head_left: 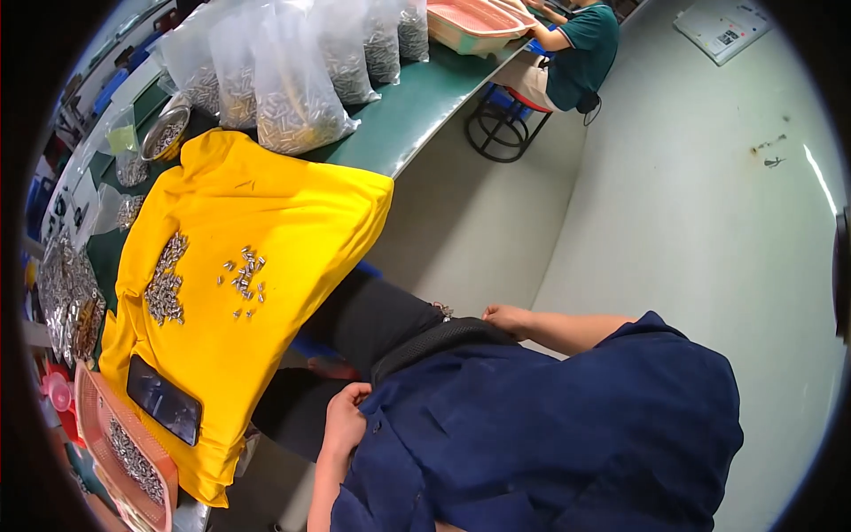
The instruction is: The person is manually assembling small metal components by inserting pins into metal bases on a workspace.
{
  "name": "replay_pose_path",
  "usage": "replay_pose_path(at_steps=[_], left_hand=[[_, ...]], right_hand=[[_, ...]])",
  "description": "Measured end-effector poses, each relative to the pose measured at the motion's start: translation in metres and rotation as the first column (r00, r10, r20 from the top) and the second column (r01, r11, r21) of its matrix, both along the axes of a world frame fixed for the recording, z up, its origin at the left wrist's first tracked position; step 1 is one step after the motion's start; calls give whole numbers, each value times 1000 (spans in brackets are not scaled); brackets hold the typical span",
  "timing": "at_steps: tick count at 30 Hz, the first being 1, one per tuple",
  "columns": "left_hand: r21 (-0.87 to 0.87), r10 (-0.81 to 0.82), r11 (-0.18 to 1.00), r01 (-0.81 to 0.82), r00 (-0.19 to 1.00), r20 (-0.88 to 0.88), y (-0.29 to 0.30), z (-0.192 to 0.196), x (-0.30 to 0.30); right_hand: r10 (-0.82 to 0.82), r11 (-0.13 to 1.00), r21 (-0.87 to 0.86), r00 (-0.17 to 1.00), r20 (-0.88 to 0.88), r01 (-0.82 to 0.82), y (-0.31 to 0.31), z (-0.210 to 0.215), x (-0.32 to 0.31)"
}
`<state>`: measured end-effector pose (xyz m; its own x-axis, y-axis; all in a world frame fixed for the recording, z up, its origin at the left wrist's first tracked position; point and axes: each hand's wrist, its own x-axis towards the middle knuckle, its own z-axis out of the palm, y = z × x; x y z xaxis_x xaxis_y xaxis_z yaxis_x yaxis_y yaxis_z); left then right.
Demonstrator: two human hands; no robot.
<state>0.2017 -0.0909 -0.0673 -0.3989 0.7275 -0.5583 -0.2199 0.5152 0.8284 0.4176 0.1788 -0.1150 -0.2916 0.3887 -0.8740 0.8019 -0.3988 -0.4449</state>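
My left hand (346, 418) is at my waist with its fingers curled at the edge of my dark blue shirt (532, 426). On the other side of the waist, my right hand (507, 320) is closed beside a black textured band (443, 341); what its fingers grip is hidden. Both hands are away from the table. A yellow cloth (266, 204) covers the near table part. Small metal pins lie on it in a larger pile (165, 288) and a looser scatter (245, 277). A black phone (165, 399) rests on the cloth's near-left part.
Clear bags of metal parts (292, 97) stand along the green table (412, 115), near a metal bowl (167, 133). A pink basket (124, 426) holds more parts at lower left. Another person (581, 53) sits on a stool (505, 124) by a pink tray (470, 31).
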Motion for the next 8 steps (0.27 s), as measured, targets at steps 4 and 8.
replay_pose_path(at_steps=[4, 8], left_hand=[[121, -60, 991, 60, 998, -4, 15, 4, 5], [182, -261, 938, 294, 948, -184, 48, 4, 6]], right_hand=[[-95, 995, 33, 991, 92, 92, 0, -5, 24], [-311, 940, -128, 949, 61, 316, -7, -3, 64]])
